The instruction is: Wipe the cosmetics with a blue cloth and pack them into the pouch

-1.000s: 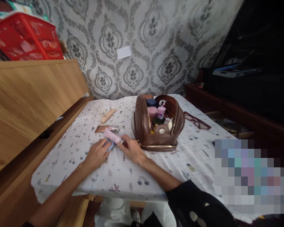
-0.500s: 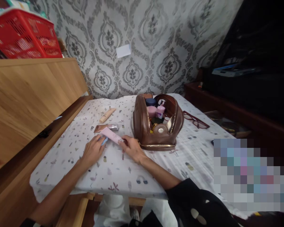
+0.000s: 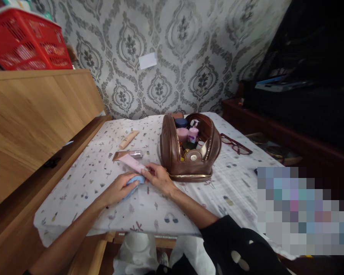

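My right hand pinches the capped end of a pink tube that lies slanting on the patterned white tablecloth. My left hand is curled over a light blue cloth and presses it against the near end of the tube. Just right of my hands stands an open brown leather toiletry bag, holding several jars and small bottles.
A beige tube and a rose-gold tube lie beyond my hands. Red-framed glasses rest right of the bag. A wooden cabinet with a red basket stands on the left; dark furniture lines the right.
My left hand slid with the blue cloth along the tube, out toward its far end and back to the near end. My right hand stayed on the cap.
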Demonstrator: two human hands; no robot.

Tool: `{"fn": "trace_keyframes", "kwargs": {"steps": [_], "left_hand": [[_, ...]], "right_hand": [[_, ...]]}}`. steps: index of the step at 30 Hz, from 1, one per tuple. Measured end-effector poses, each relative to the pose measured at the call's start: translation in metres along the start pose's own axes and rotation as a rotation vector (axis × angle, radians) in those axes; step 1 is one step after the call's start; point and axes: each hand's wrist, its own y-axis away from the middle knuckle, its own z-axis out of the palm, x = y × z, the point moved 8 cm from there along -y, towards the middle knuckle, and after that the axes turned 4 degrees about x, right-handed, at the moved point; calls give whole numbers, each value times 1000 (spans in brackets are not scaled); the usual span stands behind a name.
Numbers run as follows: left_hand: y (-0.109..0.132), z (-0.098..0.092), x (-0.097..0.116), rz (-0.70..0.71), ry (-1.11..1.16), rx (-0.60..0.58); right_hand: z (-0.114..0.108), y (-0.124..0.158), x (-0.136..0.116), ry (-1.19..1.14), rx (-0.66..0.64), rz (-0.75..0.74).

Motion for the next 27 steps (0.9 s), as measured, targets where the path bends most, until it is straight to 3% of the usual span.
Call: {"fn": "trace_keyframes", "kwargs": {"steps": [3, 6, 14, 17, 19, 24, 27], "left_hand": [[1, 6, 13, 42, -52, -43], [0, 0, 12, 23, -38, -6], [-11, -60, -9, -42, -12, 370], [-16, -73, -16, -89, -33, 449], [-20, -72, -19, -86, -71, 447], [-22, -48, -13, 135, -241, 333], [-19, -38, -20, 183, -395, 304]], "right_hand": [[-1, -1, -2, 72, 26, -56], [0, -1, -2, 89, 38, -68], [-2, 6, -13, 238, 48, -101], [-1, 7, -14, 252, 33, -85], [-1, 7, -15, 240, 34, -89], [-3, 8, -16, 194, 61, -128], [-3, 9, -15, 203, 74, -144]]}}
